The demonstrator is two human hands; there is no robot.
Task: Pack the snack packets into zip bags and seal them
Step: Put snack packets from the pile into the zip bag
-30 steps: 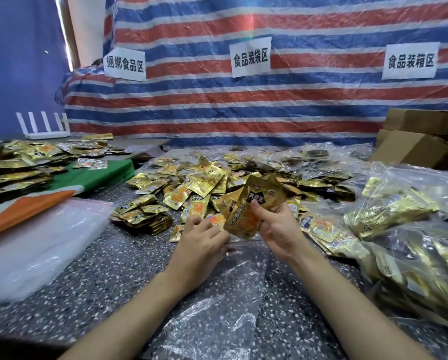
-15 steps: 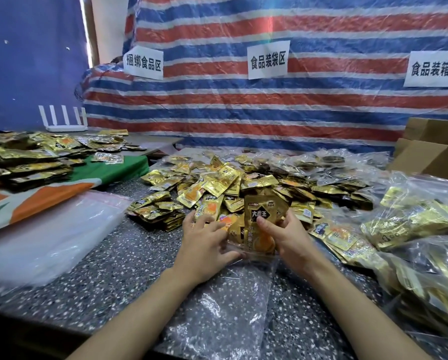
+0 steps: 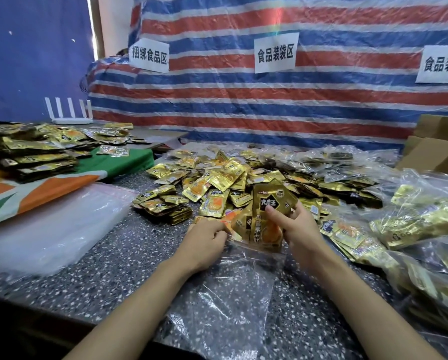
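A clear zip bag (image 3: 225, 289) lies on the speckled table (image 3: 108, 268) in front of me, mouth away from me. My left hand (image 3: 204, 242) pinches the bag's mouth at its left edge. My right hand (image 3: 298, 224) grips a small stack of gold snack packets (image 3: 264, 219), held upright with their lower ends at the bag's mouth. Behind them spreads a loose heap of gold snack packets (image 3: 217, 178).
Filled zip bags (image 3: 420, 224) pile up at the right. A stack of empty zip bags (image 3: 49, 229) lies at the left, beside bundled packets (image 3: 33, 154) on a green and orange cloth. Cardboard boxes (image 3: 436, 152) stand at the far right. A striped tarp hangs behind.
My right hand has brought the gold packets down from above the heap to the bag's mouth. My left hand has taken hold of the mouth's edge.
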